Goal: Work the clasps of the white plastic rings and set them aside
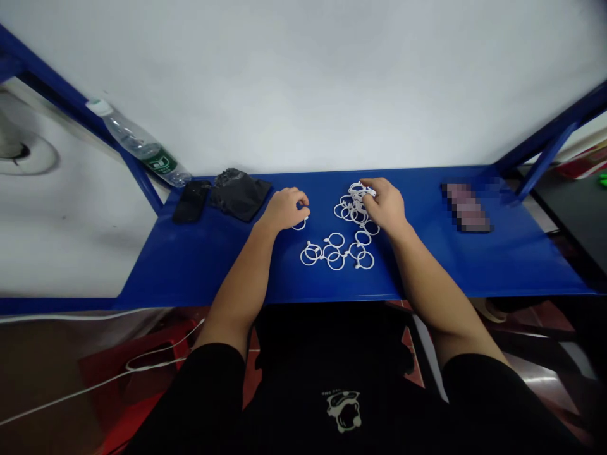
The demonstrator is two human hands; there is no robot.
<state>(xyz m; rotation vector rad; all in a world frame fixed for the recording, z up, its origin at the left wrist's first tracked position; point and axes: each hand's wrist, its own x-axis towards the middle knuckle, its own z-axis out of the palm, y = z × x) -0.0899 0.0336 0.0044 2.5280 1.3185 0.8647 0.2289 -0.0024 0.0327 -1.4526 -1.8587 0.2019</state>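
Observation:
Several white plastic rings point(337, 251) lie scattered on a blue table point(199, 259), some of them linked together. A denser pile of white rings point(351, 207) sits further back. My left hand point(284, 208) rests on the table with fingers curled, pinching a single white ring point(300, 224) at its fingertips. My right hand point(386, 205) reaches into the far side of the pile, its fingers closed on rings at the top of it. Both forearms are bare and stretch over the table's front edge.
A black phone point(191, 201) and a crumpled black bag point(239, 193) lie at the back left. A plastic water bottle point(137, 144) leans against the blue frame post. A blurred object point(467, 205) lies at the right. White cables run over the floor at lower left.

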